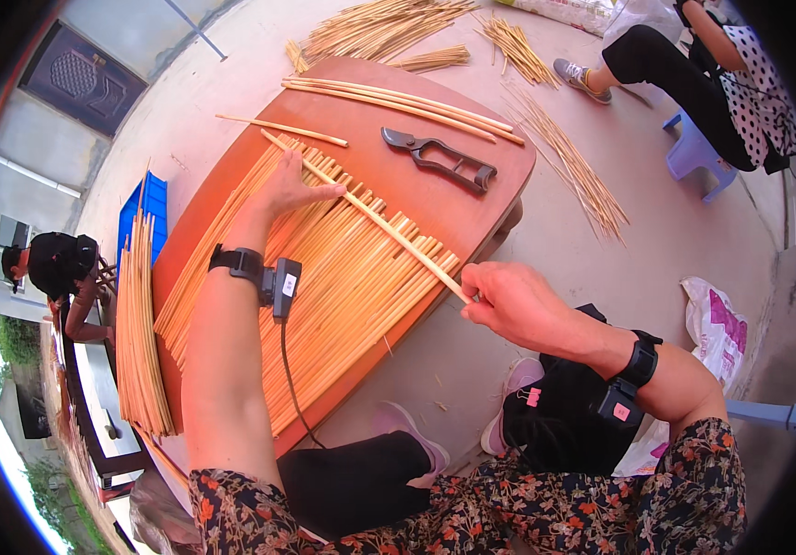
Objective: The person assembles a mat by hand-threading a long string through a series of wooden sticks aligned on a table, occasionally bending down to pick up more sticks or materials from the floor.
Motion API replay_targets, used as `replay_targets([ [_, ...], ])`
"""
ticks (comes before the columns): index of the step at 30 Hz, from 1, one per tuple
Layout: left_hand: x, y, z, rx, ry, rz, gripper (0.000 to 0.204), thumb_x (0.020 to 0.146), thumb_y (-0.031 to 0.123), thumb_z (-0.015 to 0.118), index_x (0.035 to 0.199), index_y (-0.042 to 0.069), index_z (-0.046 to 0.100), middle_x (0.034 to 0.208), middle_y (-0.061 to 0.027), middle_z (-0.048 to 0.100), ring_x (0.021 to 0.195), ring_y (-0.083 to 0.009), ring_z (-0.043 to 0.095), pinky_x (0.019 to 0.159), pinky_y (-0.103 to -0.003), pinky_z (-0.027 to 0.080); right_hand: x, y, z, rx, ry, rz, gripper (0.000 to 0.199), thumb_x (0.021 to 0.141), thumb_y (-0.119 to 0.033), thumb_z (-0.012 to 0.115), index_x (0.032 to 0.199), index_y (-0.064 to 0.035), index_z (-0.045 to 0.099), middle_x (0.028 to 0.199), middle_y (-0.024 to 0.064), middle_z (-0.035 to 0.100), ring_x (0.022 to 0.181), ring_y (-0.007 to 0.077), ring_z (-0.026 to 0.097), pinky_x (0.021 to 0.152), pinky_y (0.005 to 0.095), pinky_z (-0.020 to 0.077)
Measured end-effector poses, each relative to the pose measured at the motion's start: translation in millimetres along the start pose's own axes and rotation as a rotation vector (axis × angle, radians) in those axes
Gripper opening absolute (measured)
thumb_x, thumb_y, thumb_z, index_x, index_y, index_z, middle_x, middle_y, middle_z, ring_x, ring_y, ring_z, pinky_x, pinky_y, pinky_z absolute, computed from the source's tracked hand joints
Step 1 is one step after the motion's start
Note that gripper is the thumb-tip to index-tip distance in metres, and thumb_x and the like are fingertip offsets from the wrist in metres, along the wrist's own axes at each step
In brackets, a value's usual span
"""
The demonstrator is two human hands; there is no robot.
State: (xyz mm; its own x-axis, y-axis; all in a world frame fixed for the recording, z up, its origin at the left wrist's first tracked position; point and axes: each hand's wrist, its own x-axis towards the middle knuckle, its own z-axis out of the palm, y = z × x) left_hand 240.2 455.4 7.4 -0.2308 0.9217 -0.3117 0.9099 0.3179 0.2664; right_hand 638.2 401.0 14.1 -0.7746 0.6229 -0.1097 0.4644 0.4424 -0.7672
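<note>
Stick (391,229) clamped in right hand (523,301), left hand (287,190) spread near its 10 o'clock end; sweeping it low could scatter loose rods (342,287).

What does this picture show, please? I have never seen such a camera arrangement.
No machine is here: a person works bare-handed, seen from a wide fisheye camera on the head, so edges bend. The right hand holds the near end of a long pale stick; the left hand is at its far part, its grip unclear. On the reddish-brown table lie a wide layer of similar sticks, some separate sticks and dark shears. Dark devices are strapped at both wrists.
</note>
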Motion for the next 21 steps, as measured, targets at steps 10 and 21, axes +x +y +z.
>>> replay_targets([
  [10,8,-5,10,0.039,-0.024,-0.007,0.143,0.064,0.077,0.074,0.152,-0.014,0.008,0.160,-0.0334,0.005,0.152,-0.0393,0.002,0.124,-0.044,0.012,23,-3,-22,-0.219,-0.208,-0.054,0.021,0.086,-0.022,0.069,0.081,-0.0027,0.062,0.074,0.0170,0.065,0.078,0.0387,0.065,0.069,0.0470,0.0500],
  [21,33,8,14,0.106,-0.063,0.022,0.135,0.067,0.077,0.071,0.149,-0.016,0.017,0.156,-0.0365,0.018,0.150,-0.0404,0.016,0.122,-0.044,0.016,26,93,-76,0.243,0.161,0.313,0.024,0.096,-0.028,0.059,0.091,-0.0056,0.064,0.073,0.0002,0.061,0.056,0.0095,0.059,0.052,0.0275,0.0450],
])
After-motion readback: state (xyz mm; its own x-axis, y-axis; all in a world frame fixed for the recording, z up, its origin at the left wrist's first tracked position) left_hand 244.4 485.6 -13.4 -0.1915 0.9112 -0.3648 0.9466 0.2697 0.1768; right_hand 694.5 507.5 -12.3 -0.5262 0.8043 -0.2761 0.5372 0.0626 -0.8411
